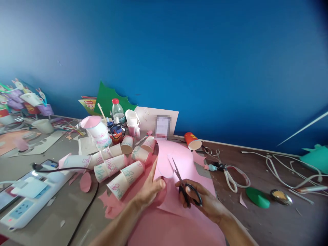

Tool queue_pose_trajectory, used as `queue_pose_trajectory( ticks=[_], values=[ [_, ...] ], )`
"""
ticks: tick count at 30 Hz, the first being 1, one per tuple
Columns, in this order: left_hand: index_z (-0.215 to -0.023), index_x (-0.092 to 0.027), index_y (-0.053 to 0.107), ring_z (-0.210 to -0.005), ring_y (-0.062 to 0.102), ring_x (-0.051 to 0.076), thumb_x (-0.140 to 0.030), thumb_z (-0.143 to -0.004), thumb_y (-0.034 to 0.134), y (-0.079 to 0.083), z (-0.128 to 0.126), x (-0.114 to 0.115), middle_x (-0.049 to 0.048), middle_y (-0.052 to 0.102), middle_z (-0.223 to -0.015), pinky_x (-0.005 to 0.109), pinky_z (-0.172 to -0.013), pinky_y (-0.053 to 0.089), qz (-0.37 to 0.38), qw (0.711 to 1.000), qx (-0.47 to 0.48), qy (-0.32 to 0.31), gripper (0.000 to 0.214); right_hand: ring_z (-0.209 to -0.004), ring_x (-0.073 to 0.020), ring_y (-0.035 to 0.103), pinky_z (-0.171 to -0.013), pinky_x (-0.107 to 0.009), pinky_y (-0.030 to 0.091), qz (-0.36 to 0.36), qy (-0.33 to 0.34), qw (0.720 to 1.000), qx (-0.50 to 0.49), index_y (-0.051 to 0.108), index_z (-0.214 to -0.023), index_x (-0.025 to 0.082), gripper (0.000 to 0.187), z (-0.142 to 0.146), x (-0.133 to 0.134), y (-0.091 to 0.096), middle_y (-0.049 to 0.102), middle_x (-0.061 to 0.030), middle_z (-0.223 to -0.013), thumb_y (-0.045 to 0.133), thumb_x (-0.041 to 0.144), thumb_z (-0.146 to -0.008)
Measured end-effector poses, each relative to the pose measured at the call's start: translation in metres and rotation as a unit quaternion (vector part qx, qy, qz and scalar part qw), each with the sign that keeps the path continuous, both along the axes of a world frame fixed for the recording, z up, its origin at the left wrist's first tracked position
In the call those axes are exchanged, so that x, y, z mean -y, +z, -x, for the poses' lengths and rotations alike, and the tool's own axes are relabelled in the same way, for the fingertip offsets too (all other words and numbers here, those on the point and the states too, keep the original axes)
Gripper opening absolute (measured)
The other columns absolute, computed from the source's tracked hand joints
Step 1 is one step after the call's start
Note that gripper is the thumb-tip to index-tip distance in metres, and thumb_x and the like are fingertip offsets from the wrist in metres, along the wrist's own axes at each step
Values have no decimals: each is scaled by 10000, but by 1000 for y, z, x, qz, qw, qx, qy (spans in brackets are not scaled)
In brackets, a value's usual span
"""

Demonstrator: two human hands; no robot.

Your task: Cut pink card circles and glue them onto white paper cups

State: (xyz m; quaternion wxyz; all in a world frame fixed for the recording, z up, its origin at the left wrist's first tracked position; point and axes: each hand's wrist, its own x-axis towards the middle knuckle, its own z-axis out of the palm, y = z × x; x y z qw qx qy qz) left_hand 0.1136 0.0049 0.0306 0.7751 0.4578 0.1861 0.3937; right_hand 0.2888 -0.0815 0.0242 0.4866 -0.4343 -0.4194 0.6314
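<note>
Currently, I see black-handled scissors [182, 185] angled over the pink paper [174, 201] on the tabletop.
On my feed, the right hand [201, 197] grips the scissors by their handles; the left hand [150, 189] is at the paper's cut edge, though I cannot tell whether its fingers pinch it. Decorated paper cups [132, 173] lie to the left, a red paper cup [190, 140] beyond.
</note>
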Motion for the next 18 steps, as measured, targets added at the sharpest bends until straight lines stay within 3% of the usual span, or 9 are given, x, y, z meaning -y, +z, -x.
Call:
queue_pose_trajectory(
  ticks=[2, 5, 10, 12, 15, 18],
  values=[
    [-1293, -259, 478, -1078, 566, 261, -392, -601, 796, 1, -4, 2, 76, 645, -1127, 361, -937, 422, -22, 999, -30, 14, 773, -588, -133, 538, -565, -266, 350, 5, -32, 999, -18, 592, -1033, 132, 355, 8, 0, -1, 629, -26, -653, 554, 446, -871],
    [-1259, -235, 504, -1043, 584, 244, -314, -639, 781, -1, -10, 2, 68, 656, -1102, 325, -920, 431, -14, 991, -90, 94, 684, -587, -137, 542, -574, -270, 372, 20, -61, 997, -51, 602, -1008, 146, 354, 19, -2, 0, 630, -21, -662, 584, 460, -847],
    [-1085, -217, 598, -1112, 548, 234, -359, -632, 776, -15, -12, -1, 57, 659, -1068, 317, -944, 403, 125, 958, -160, 205, 507, -605, -160, 558, -567, -285, 396, 14, -85, 995, -52, 603, -1001, 160, 357, 30, -4, -4, 612, -8, -651, 591, 477, -835],
    [-944, -206, 636, -1110, 542, 213, -367, -647, 763, -17, -12, 1, 46, 666, -1013, 288, -928, 398, 138, 944, -172, 245, 361, -602, -165, 565, -561, -287, 394, 15, -88, 994, -59, 588, -1029, 159, 374, 34, -5, -5, 613, -9, -653, 576, 483, -843],
    [-667, -168, 614, -804, 608, 188, -454, -649, 735, -14, -14, 5, 20, 635, -681, 254, -710, 449, 90, 958, -174, 208, 312, -593, -158, 563, -559, -281, 388, 15, -99, 994, -54, 583, -1041, 152, 381, 40, -7, -2, 616, -10, -661, 559, 483, -855],
    [-447, -165, 476, -468, 424, 99, -544, -606, 721, -10, -16, 7, -38, 430, -432, 225, -465, 326, 21, 966, -209, 152, 479, -595, -154, 549, -563, -276, 385, 9, -107, 994, -19, 612, -989, 147, 392, 46, -7, 4, 607, -7, -647, 565, 506, -840]
  ],
)
